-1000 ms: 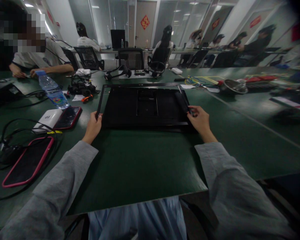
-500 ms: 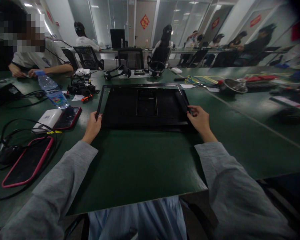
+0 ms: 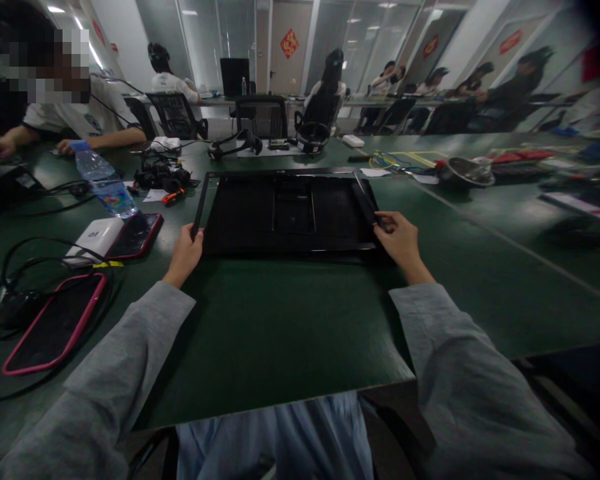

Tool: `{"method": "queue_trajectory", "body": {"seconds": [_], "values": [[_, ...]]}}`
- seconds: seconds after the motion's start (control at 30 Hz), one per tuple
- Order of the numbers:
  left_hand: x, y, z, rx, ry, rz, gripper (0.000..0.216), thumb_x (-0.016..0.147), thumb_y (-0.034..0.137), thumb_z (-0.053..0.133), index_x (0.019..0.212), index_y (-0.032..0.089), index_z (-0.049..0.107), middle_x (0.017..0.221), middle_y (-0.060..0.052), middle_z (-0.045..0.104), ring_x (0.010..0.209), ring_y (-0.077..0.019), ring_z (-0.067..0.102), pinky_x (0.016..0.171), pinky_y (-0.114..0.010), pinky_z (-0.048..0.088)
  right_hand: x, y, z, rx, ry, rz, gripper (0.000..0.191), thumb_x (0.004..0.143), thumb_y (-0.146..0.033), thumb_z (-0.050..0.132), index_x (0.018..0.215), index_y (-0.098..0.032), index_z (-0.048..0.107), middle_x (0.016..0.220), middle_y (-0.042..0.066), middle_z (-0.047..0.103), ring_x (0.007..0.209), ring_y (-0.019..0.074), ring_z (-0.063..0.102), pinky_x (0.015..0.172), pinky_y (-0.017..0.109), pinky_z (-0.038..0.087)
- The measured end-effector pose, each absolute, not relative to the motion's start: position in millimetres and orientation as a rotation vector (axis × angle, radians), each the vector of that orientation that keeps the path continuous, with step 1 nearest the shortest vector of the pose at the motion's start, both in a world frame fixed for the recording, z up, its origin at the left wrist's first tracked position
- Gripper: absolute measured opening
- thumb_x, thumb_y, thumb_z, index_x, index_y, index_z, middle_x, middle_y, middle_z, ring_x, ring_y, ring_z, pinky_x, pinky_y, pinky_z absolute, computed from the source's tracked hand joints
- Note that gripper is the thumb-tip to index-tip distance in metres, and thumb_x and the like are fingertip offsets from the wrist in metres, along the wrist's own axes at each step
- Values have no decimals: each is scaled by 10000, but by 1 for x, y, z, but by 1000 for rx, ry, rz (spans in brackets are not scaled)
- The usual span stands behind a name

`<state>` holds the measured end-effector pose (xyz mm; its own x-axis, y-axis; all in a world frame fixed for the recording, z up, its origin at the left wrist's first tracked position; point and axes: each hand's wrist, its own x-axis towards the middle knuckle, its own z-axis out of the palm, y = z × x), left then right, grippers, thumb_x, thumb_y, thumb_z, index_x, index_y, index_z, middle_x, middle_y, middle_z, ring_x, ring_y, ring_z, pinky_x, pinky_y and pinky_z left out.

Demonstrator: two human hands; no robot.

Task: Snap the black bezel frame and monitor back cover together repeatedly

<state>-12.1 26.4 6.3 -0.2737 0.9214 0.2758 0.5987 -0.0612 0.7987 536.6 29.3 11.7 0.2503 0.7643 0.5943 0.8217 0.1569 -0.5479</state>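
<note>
One thin black rectangular frame [image 3: 245,174], sides pinched in my left hand [image 3: 185,253] and right hand [image 3: 400,243], fingers closed; black rectangular panel [image 3: 244,213] showing through

The place looks like a shared office or technical workroom. Glass walls [image 3: 205,43] and a door [image 3: 304,67] with a red diamond sign [image 3: 289,43] stand behind. People [image 3: 171,84] sit in office chairs [image 3: 175,119] near a monitor [image 3: 235,77]; wires [image 3: 387,161] and electronics [image 3: 163,177] crowd parts of a green tabletop [image 3: 290,327].
</note>
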Motion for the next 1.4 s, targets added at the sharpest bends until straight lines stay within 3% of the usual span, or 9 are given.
{"method": "queue_trajectory", "body": {"seconds": [0.4,0.63,0.87,1.4], "values": [[-11,27,8,1608,1855,1284,273,951,281,554,1213,206,575,1254,-144,712,1261,-292,645,1138,-473,447,539,31,9,-1580,-1512,-73,373,802,-338,683,1148,-206,728,970,83,728,689,181,625,767,390,577],[-11,25,8,1641,1883,1237,325,957,292,539,1254,162,565,1295,-190,689,1283,-319,632,1151,-503,434,536,28,13,-1588,-1510,-70,371,801,-324,676,1150,-208,723,975,86,729,690,185,633,765,393,579],[-11,28,6,1619,1864,1294,277,933,290,573,1197,208,584,1229,-147,718,1265,-306,642,1150,-502,438,536,29,13,-1585,-1503,-56,383,785,-318,666,1145,-205,728,954,83,733,679,184,626,756,392,578],[-11,26,8,1628,1883,1249,330,958,327,549,1253,179,569,1299,-185,687,1280,-324,630,1144,-515,438,535,27,14,-1594,-1506,-69,362,801,-341,674,1135,-212,728,975,91,740,709,194,642,779,403,588]]}}
